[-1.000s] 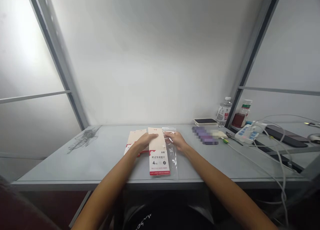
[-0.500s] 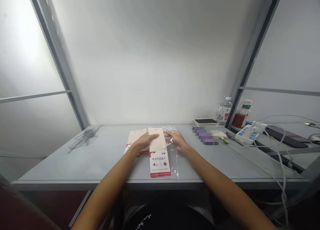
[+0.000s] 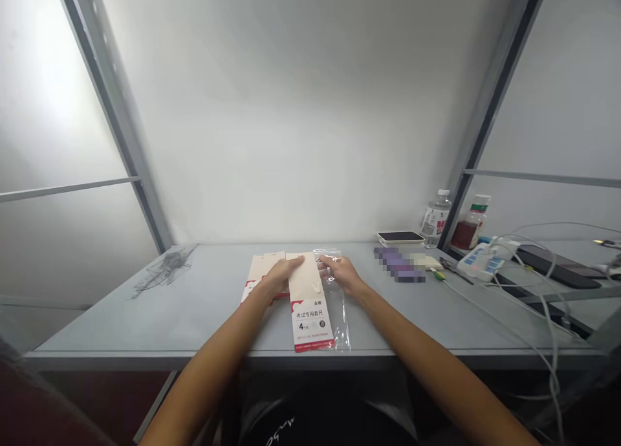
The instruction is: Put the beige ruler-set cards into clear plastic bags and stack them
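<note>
My left hand is closed on the upper part of a cream cardboard packet with a red lower edge and Chinese print. The packet's lower end reaches the front edge of the desk. Beside it on the right, my right hand pinches the top of a clear plastic bag. The bag partly lies behind or around the packet; I cannot tell which. Similar cream and red packets lie on the desk, partly hidden behind my left hand and forearm.
A dark tangled scribble marks the desk's left side. To the right are a phone, a blurred purple item, a water bottle, a jar of dark red liquid, a power strip and loose white cables.
The packet has come slightly closer to me and tilted a little, its lower end shifting down and right. The clear bag's lower edge has moved slightly nearer too.
</note>
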Demonstrator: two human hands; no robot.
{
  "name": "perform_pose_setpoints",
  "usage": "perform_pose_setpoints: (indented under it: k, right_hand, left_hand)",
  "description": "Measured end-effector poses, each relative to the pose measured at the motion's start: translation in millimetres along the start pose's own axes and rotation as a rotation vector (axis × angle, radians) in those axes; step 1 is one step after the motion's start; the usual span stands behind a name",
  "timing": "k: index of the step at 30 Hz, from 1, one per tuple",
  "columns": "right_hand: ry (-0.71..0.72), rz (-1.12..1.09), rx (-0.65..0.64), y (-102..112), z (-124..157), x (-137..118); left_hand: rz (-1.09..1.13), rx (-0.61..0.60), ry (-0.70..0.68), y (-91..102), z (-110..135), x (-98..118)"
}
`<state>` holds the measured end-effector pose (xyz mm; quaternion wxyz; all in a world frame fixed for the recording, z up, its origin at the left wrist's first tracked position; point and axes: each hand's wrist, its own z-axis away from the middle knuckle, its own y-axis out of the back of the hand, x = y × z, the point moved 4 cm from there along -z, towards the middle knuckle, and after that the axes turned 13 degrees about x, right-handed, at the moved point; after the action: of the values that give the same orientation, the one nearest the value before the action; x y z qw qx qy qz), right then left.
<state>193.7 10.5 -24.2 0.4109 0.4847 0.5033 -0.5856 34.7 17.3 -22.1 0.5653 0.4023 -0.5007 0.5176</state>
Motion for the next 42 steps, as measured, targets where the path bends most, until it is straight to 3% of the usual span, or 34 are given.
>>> perform_pose_setpoints:
  k: [18,29,42]
  right_hand:
    - [-0.029,0.02,-0.037,-4,3,5]
    - [-0.091,-0.013,-0.163,-5,3,9]
    - [-0.041,0.029,-0.163,-3,1,4]
  left_hand:
    - [-0.09,0.076,-0.006,6.8,0,2]
    - [-0.08,0.08,-0.169,-0.8,4,7]
    - [-0.046,0.046,-0.047,-0.2,3,5]
